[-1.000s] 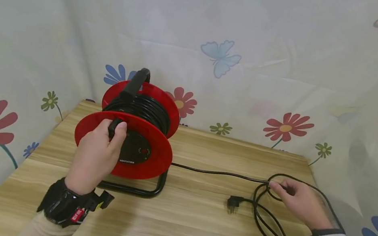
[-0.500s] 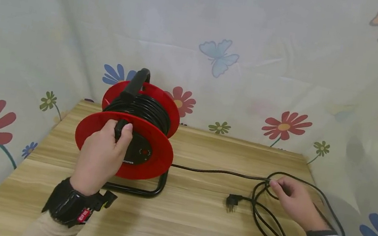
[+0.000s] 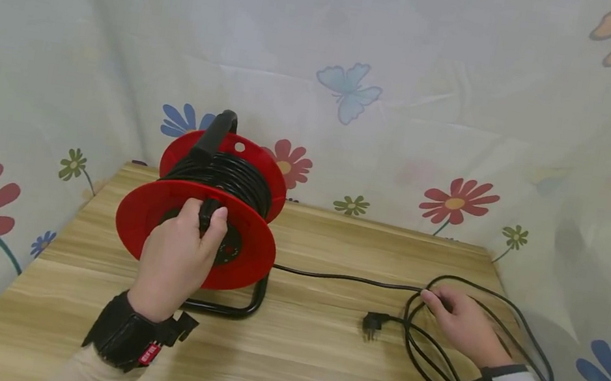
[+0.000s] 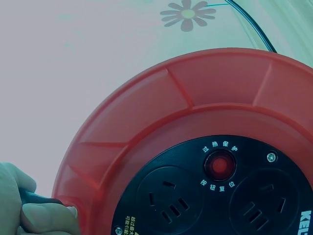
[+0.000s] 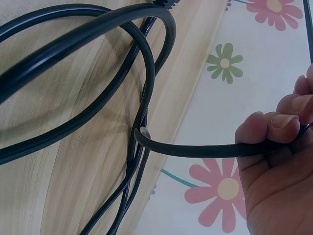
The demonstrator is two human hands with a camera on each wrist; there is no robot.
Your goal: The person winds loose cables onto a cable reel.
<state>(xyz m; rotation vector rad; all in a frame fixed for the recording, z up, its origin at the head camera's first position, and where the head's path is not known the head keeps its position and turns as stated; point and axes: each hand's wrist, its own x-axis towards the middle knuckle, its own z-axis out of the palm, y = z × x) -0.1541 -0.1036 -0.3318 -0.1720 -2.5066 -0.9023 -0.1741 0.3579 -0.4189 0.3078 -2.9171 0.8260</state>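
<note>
A red cable reel (image 3: 142, 212) with black cable wound on its drum stands at the left of the table. My left hand (image 3: 176, 263) grips the black crank knob (image 3: 210, 210) on the reel's near face. In the left wrist view that face shows a black socket panel (image 4: 220, 196) with a red button. From the reel a black cable (image 3: 346, 278) runs right to my right hand (image 3: 460, 322), whose fingers curl round it. Beyond that hand the cable lies in loose loops. Its black plug (image 3: 373, 323) rests on the table beside the loops.
The wooden table (image 3: 302, 368) ends at the back against a pale flowered sheet (image 3: 395, 145), which hangs at both sides too. The reel's black tube foot (image 3: 228, 309) stands on the table. A black carry handle (image 3: 215, 135) rises above the drum.
My left hand has moved rightward with the crank knob, and the reel's face has turned. My right hand has shifted slightly left, still holding the cable. The view drifts a little.
</note>
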